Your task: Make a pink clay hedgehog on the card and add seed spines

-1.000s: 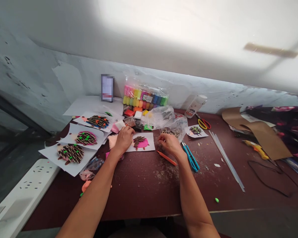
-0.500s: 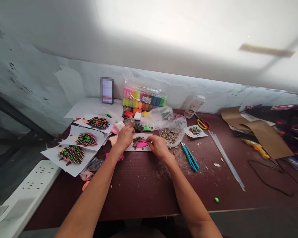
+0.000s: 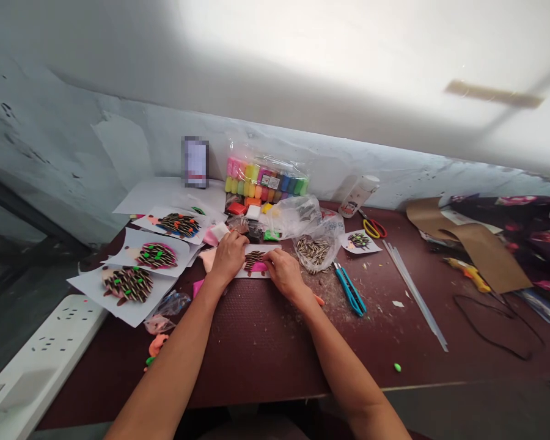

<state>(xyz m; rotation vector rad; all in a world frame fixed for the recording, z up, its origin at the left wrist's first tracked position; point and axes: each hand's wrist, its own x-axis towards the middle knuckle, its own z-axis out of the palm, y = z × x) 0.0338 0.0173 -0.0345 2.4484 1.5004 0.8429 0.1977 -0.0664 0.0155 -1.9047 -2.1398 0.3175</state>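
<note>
A small white card (image 3: 252, 274) with a pink clay shape (image 3: 259, 267) lies between my hands, and striped seeds (image 3: 253, 259) cover the shape's upper left part. My left hand (image 3: 230, 255) rests at the card's left edge, its fingers bent; whether it holds anything is hidden. Over the card's right side, my right hand (image 3: 282, 269) has its fingertips pinched at the pink clay; what is between them is too small to make out. A clear bag of striped seeds (image 3: 314, 252) lies just right of my right hand.
Finished hedgehog pictures (image 3: 128, 284) lie at left beside a white power strip (image 3: 50, 348). Coloured clay packs (image 3: 266, 181) and a phone (image 3: 195, 162) stand at the wall. To the right are a blue cutter (image 3: 349, 289), scissors (image 3: 374, 228), glue sticks (image 3: 415, 293) and a glue gun (image 3: 470, 274).
My right hand has moved slightly left over the pink clay, and more of the clay is covered by seeds or fingers. The view has shifted slightly. My left hand stays by the card.
</note>
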